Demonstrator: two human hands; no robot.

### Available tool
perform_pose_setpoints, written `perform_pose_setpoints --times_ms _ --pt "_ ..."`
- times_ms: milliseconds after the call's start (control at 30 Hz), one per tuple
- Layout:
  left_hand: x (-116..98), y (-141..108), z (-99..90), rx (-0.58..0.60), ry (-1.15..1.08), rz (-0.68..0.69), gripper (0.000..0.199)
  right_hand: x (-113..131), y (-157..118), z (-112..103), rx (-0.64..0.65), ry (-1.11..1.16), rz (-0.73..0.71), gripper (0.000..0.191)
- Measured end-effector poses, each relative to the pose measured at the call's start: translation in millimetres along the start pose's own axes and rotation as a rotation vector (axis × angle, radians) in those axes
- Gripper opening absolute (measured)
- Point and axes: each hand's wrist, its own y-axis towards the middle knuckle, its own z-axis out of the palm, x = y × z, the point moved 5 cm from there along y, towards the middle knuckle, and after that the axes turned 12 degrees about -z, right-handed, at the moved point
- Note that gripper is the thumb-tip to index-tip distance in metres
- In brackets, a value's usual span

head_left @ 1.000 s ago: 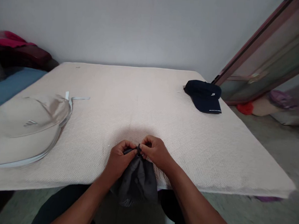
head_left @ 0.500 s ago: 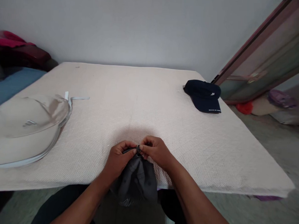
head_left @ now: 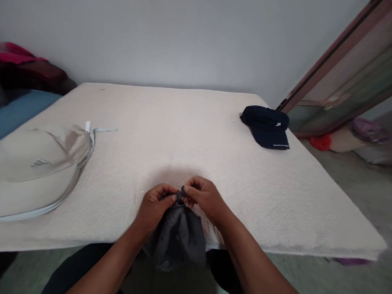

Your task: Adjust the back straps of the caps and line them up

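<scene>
A dark grey cap point(head_left: 181, 233) hangs over the table's front edge, its strap and small buckle point(head_left: 180, 195) uppermost. My left hand point(head_left: 156, 206) pinches the cap beside the buckle. Thumb and fingers of my right hand point(head_left: 203, 197) are closed on the strap end, just right of the buckle. A navy cap point(head_left: 266, 126) with small white marks rests at the table's right side. On the left lies a large beige cap point(head_left: 35, 170) with a pale strap. The fine details of the buckle are too small to tell.
A white textured cloth covers the table point(head_left: 145, 119), which stands against a grey wall. Behind its left side are a blue surface point(head_left: 25, 107) and dark red and pink items. To the right are a door and bundles on the floor.
My right hand has shifted slightly up, and more of the strap end and buckle shows between my hands. Both hands keep their hold, and the other caps have not moved.
</scene>
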Motion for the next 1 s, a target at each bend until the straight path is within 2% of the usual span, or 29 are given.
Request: perform_pose_setpoints --times_ms 133,267,367,433,500,633,700,800,1000 --pt "-11 -4 4.4 0.092 -0.172 0.028 0.014 5 -1 0 -0.017 0.177 -0.002 0.02" --pt "-29 -1 -0.5 0.083 -0.33 0.082 0.019 12 -8 9 0.134 0.231 0.026 0.025" --pt "-42 4 -6.4 0.096 -0.432 0.117 0.024 12 -15 19 0.266 0.318 0.11 0.021" --pt "-49 5 -8.2 0.126 -0.473 0.124 0.026 12 -17 21 0.287 0.404 0.157 0.019" --pt "-53 4 -8.7 0.138 -0.478 0.11 0.027 12 -14 18 0.232 0.464 0.156 0.019" --pt "-53 5 -10.0 0.093 -0.41 0.062 0.029 16 -4 3 0.02 0.463 0.044 0.02" --pt "-54 8 -10.8 0.068 -0.34 0.049 0.028 18 -1 -1 -0.046 0.438 -0.001 0.019" --pt "-60 12 -9.9 0.06 -0.24 0.061 0.028 22 3 -3 -0.085 0.429 -0.05 0.018" --pt "-83 8 1.1 0.117 -0.162 0.173 0.023 37 12 -7 -0.14 0.431 -0.191 0.014"
